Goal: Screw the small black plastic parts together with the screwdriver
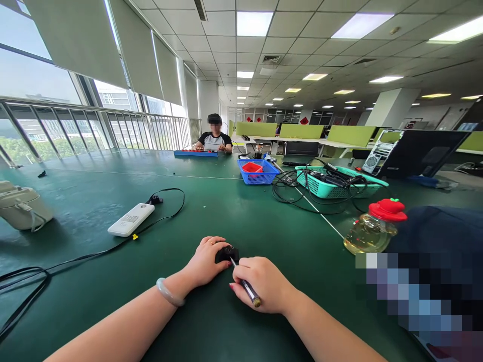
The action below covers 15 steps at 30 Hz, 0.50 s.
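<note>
My left hand (210, 257), with a pale bangle on its wrist, is closed around a small black object (225, 254) on the green table. Too little of that object shows to name its kind. In my right hand (264, 282) is a slim screwdriver (250, 292) with a dark handle and a brass-coloured end. Its thin metal shaft slants up and left, and the tip meets the black object or lies right beside it. My two hands are close together, fingertips nearly touching.
A white power bank (131, 219) with a black cable lies left, near a beige case (23, 205). Ahead are a blue basket (259, 178) and a teal basket (332, 191) of cables. At right stands a red-lidded bottle (368, 234). A person (216, 138) sits across the table.
</note>
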Each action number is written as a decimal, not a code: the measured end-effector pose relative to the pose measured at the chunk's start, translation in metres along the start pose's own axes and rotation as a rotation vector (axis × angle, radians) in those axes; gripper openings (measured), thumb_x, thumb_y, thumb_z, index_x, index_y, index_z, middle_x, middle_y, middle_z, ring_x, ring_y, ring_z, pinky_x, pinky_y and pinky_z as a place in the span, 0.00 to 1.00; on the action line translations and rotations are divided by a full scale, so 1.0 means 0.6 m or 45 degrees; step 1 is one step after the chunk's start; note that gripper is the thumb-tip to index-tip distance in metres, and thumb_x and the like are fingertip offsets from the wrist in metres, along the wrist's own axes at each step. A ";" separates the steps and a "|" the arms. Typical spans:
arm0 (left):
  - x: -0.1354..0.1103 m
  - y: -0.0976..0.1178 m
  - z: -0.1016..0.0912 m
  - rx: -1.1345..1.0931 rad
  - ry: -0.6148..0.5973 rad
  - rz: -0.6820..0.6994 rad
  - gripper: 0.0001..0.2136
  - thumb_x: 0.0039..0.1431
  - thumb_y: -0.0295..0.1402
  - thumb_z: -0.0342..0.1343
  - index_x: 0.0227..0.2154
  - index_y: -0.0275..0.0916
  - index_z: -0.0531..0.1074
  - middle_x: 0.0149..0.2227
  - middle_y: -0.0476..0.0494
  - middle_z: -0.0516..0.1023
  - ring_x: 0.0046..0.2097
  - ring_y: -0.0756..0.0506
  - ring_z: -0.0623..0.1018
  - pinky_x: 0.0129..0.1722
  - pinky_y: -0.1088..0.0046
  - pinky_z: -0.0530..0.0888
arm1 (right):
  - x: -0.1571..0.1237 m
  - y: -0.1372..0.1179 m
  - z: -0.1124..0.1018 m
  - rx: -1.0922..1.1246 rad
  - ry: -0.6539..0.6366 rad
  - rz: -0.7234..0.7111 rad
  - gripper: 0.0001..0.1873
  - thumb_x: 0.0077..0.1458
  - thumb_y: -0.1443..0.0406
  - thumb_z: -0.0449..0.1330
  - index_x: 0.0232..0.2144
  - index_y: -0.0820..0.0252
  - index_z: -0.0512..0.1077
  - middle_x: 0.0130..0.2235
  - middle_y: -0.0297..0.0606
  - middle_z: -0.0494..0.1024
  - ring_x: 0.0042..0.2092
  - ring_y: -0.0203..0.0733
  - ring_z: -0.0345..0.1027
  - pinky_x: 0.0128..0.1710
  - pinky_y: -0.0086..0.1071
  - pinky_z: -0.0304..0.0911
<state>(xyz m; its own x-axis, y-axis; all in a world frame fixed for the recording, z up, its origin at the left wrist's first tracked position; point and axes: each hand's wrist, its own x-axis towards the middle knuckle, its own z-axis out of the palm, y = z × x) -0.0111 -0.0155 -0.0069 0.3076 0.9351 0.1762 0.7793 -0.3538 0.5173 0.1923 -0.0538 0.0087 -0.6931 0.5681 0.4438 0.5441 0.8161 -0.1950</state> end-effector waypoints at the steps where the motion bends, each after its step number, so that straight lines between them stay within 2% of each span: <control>1: 0.000 0.000 0.000 -0.002 0.000 0.002 0.18 0.50 0.33 0.63 0.46 0.47 0.77 0.55 0.43 0.75 0.60 0.37 0.67 0.62 0.55 0.64 | 0.000 0.000 0.000 0.006 0.003 0.003 0.06 0.53 0.65 0.62 0.25 0.57 0.69 0.25 0.30 0.70 0.25 0.34 0.62 0.27 0.30 0.53; 10: -0.006 -0.003 0.003 0.056 0.010 0.055 0.18 0.54 0.34 0.60 0.49 0.46 0.75 0.58 0.43 0.73 0.62 0.37 0.65 0.63 0.54 0.62 | 0.003 0.002 0.004 0.085 0.049 0.041 0.07 0.54 0.66 0.59 0.25 0.57 0.69 0.25 0.31 0.70 0.25 0.34 0.61 0.26 0.29 0.52; 15: -0.008 0.004 0.000 0.020 0.014 0.026 0.18 0.52 0.33 0.62 0.47 0.46 0.76 0.58 0.43 0.73 0.62 0.37 0.65 0.63 0.53 0.63 | 0.002 0.004 0.002 0.107 0.030 0.042 0.07 0.54 0.67 0.59 0.25 0.57 0.67 0.25 0.30 0.69 0.25 0.34 0.61 0.27 0.29 0.52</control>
<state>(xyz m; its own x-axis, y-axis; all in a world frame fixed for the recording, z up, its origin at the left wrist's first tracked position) -0.0108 -0.0209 -0.0068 0.3178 0.9277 0.1958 0.7813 -0.3732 0.5002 0.1923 -0.0511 0.0074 -0.6636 0.5928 0.4564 0.5240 0.8037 -0.2819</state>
